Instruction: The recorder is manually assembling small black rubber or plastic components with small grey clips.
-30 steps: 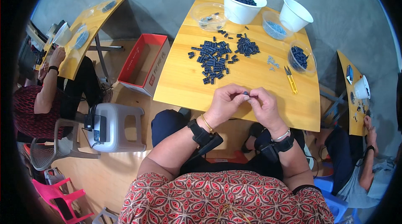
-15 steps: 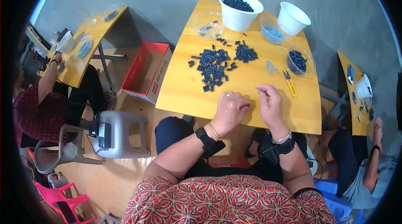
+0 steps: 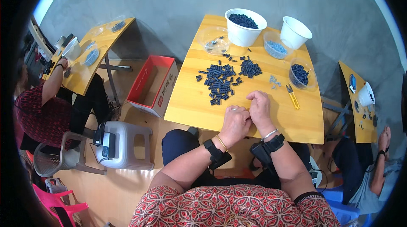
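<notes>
My left hand (image 3: 235, 123) is closed, fingers curled, near the table's front edge. My right hand (image 3: 259, 110) touches it, also with fingers curled in. Whatever lies between the fingertips is hidden. Beyond my hands, a large heap of small dark blue plastic pieces (image 3: 219, 83) is spread on the wooden table (image 3: 186, 112). A smaller heap of narrower dark pieces (image 3: 250, 68) lies just to its right. A few small silvery screws (image 3: 274, 82) sit farther right. Beside them, yellow-handled thread snips (image 3: 293, 99) lie with their points away from me.
At the table's far side stand a white tub (image 3: 243, 35) full of dark pieces, a second white tub (image 3: 295, 33), and clear bowls holding silvery parts (image 3: 275, 48) and dark pieces (image 3: 302, 75). A red box (image 3: 148, 87) stands on the floor left. People work at tables on both sides.
My right hand has moved left and now meets my left hand. A small dark blue piece showing at my left fingertips is now hidden. The view has shifted slightly.
</notes>
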A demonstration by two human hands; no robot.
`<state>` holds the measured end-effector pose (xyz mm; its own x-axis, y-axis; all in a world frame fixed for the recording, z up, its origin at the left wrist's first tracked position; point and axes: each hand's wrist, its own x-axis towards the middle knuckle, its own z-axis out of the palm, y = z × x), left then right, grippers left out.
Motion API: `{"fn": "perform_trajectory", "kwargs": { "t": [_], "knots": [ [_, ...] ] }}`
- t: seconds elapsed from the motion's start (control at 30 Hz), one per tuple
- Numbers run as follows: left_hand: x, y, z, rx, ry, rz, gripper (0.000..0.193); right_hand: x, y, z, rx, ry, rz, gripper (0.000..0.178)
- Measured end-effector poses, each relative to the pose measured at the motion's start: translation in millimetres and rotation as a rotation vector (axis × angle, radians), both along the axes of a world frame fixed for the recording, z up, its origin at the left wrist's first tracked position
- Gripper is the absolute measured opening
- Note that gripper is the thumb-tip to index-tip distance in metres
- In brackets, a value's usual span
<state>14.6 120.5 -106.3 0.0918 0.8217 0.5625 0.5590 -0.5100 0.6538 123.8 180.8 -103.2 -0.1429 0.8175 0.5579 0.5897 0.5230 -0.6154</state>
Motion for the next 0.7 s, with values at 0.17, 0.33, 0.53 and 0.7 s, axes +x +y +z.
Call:
{"fn": "perform_trajectory", "kwargs": {
  "t": [0.17, 0.33, 0.53, 0.7],
  "knots": [
    [2.3, -1.1, -1.8, -0.009, 0.003, 0.021, 0.004, 2.0, 0.5, -2.5, -0.008, -0.005, -0.014, 0.014],
    [2.3, -3.9, 2.7, 0.014, 0.019, 0.025, 0.005, 0.5, 1.5, -1.1, -0.029, 0.052, -0.011, 0.013],
    [2.9, -5.3, -1.6, 0.018, 0.049, 0.026, 0.005, -0.8, -4.6, 2.8, 0.054, -0.031, -0.013, 0.010],
    [3.5, -5.2, -0.9, 0.012, 0.040, 0.034, 0.006, 0.1, -2.1, -3.8, 0.114, -0.088, -0.037, 0.010]
  ]
}}
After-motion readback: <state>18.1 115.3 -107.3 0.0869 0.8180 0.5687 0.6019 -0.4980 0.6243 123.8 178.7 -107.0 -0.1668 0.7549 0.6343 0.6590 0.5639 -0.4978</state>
